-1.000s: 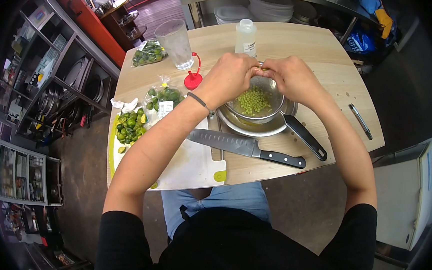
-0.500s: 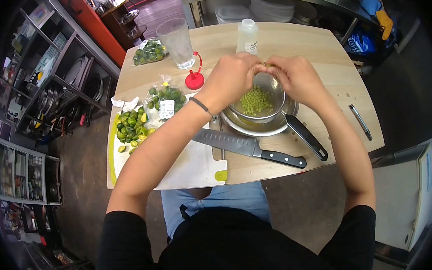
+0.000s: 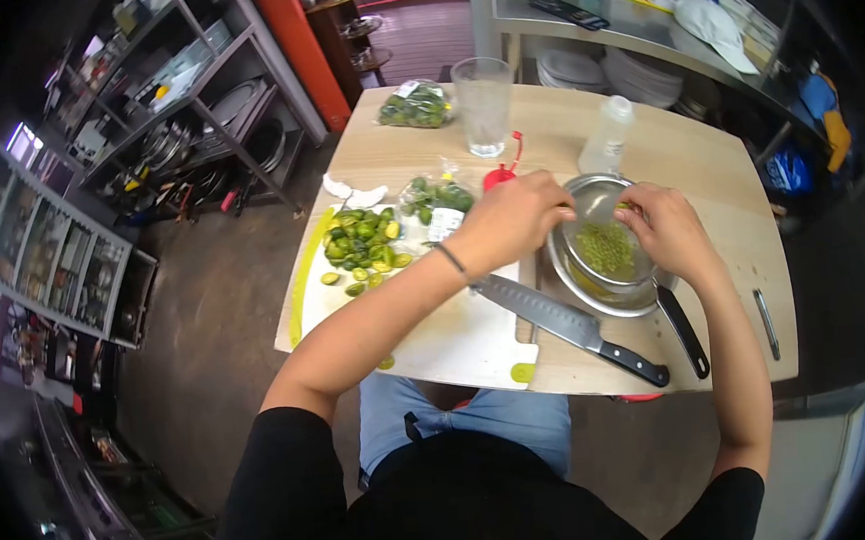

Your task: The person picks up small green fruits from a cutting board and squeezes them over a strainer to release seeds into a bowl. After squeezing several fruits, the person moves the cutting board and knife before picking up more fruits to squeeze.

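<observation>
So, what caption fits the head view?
Left hand and right hand at a strainer of green bits, limes on a chopping board.

A round silver mesh strainer (image 3: 598,195) sits in a shiny steel bowl (image 3: 628,308), black handle (image 3: 685,333) toward five o'clock, holding small pale-green pieces (image 3: 607,250); a small green citrus piece (image 3: 624,206) is above, toward one.

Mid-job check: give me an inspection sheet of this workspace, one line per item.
Surface: light wood table, a few specks at right.
Job's things: strainer with green bits, over metal bowl; cut green fruit on board; knife across the board's edge, handle over table.
Clutter: glass, bottle, red cap, pen.
Grippers: left hand by strainer rim, contents unclear; right hand pinches a fruit piece.
Cables: nothing seen.
Surroundings: phone on steel counter; shelving at left.
</observation>
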A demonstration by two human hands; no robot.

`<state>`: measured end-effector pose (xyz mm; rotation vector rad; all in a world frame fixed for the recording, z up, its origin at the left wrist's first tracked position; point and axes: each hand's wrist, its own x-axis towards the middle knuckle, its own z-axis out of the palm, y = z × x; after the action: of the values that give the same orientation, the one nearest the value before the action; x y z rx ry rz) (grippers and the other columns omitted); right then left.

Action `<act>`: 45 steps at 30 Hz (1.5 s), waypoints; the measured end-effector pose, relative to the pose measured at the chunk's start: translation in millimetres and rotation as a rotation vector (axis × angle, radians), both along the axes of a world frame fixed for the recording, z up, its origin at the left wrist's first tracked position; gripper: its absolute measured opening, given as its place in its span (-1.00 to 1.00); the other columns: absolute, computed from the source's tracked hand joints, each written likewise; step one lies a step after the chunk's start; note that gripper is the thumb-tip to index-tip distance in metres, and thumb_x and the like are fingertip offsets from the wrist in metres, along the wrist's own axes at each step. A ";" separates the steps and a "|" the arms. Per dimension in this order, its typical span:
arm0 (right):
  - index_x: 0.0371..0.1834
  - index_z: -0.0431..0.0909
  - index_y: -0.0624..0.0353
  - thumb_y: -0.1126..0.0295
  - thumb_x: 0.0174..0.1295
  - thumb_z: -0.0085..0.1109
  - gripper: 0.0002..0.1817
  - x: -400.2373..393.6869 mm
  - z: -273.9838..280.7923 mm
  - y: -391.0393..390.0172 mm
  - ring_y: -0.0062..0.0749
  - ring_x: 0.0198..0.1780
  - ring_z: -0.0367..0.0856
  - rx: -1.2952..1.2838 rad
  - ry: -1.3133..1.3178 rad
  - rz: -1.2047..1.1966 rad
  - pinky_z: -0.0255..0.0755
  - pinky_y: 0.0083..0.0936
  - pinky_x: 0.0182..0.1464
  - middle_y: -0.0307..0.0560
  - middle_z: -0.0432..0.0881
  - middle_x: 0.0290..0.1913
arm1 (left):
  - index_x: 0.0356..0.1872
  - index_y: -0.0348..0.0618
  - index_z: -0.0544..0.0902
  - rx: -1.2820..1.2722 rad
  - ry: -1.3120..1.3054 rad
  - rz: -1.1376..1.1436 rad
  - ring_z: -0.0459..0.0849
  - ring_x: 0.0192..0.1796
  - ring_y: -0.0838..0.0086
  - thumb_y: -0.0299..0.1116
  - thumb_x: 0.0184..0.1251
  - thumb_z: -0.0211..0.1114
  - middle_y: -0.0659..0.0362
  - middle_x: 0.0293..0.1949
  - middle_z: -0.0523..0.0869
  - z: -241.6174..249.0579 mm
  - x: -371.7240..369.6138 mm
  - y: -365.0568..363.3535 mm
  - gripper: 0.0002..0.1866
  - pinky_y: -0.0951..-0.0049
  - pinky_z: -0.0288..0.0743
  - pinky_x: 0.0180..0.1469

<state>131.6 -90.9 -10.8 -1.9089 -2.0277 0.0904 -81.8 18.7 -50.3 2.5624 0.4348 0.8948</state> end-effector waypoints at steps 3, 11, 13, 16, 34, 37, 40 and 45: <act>-0.22 0.62 0.20 0.29 0.28 0.20 -0.80 -32.3 8.2 20.2 0.02 -0.16 0.64 -0.039 0.079 0.063 0.48 -0.13 -0.10 0.07 0.68 -0.25 | -0.21 -0.24 0.71 0.016 -0.011 0.156 0.66 -0.24 0.15 -0.38 0.25 0.36 0.02 -0.24 0.69 7.5 -67.9 23.1 -0.83 0.26 0.54 -0.12; -0.18 0.64 0.19 0.27 0.24 0.24 -0.77 -172.9 -40.6 109.1 0.01 -0.15 0.66 -0.098 -0.002 0.420 0.52 -0.12 -0.10 0.10 0.69 -0.27 | -0.21 -0.24 0.75 -0.115 0.188 0.518 0.65 -0.42 0.23 -0.39 0.18 0.42 -0.05 -0.39 0.72 -4.5 -213.5 53.2 -0.81 0.33 0.52 -0.28; -0.18 0.65 0.17 0.25 0.24 0.24 -0.77 -197.0 -46.2 123.2 0.03 -0.11 0.67 -0.112 -0.031 0.439 0.53 -0.10 -0.07 0.11 0.70 -0.22 | -0.20 -0.23 0.76 -0.170 0.190 0.543 0.64 -0.44 0.24 -0.39 0.18 0.42 -0.06 -0.41 0.71 -14.4 -228.1 50.2 -0.81 0.32 0.51 -0.31; -0.18 0.67 0.17 0.25 0.27 0.21 -0.77 -215.7 -50.3 138.4 0.02 -0.11 0.67 -0.154 -0.007 0.431 0.54 -0.13 -0.06 0.11 0.71 -0.22 | -0.19 -0.23 0.76 -0.199 0.202 0.585 0.60 -0.49 0.28 -0.36 0.16 0.45 -0.06 -0.44 0.70 -26.1 -241.7 46.6 -0.77 0.34 0.49 -0.35; -0.09 0.67 0.08 0.26 0.19 0.29 -0.74 -246.5 -44.2 44.4 -0.12 -0.15 0.68 -0.283 -0.039 0.709 0.57 -0.23 -0.14 -0.09 0.66 -0.17 | -0.20 -0.19 0.72 -0.360 0.207 0.399 0.69 -0.21 0.26 -0.40 0.09 0.48 0.12 -0.25 0.70 -23.2 -279.5 -27.5 -0.77 0.34 0.55 -0.12; -0.06 0.66 0.03 0.24 0.15 0.31 -0.70 -250.5 -55.0 46.6 -0.20 -0.20 0.68 -0.242 -0.153 0.714 0.58 -0.28 -0.19 -0.14 0.60 -0.19 | -0.14 -0.14 0.71 -0.323 0.278 0.321 0.69 -0.13 0.21 -0.41 0.06 0.49 0.11 -0.16 0.67 -24.8 -281.1 -56.0 -0.71 0.30 0.56 -0.05; -0.06 0.66 0.03 0.25 0.13 0.32 -0.69 -251.7 -68.6 52.9 -0.23 -0.22 0.68 -0.243 -0.194 0.746 0.58 -0.31 -0.22 -0.16 0.58 -0.20 | -0.10 -0.11 0.69 -0.311 0.380 0.319 0.68 -0.12 0.18 -0.32 0.04 0.51 0.14 -0.10 0.64 -33.8 -283.5 -62.6 -0.64 0.27 0.57 -0.02; -0.11 0.63 0.12 0.30 0.11 0.32 -0.71 -250.6 -82.1 54.1 -0.19 -0.21 0.68 -0.196 -0.173 0.732 0.58 -0.28 -0.20 -0.10 0.58 -0.20 | -0.12 -0.13 0.71 -0.363 0.406 0.346 0.70 -0.19 0.26 -0.39 -0.01 0.53 0.12 -0.21 0.68 -38.6 -277.8 -55.9 -0.64 0.33 0.58 -0.09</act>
<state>-119.0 -36.7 -92.9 -1.1982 -2.8261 0.3215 -359.6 -37.2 -88.9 2.3524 1.0772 0.3411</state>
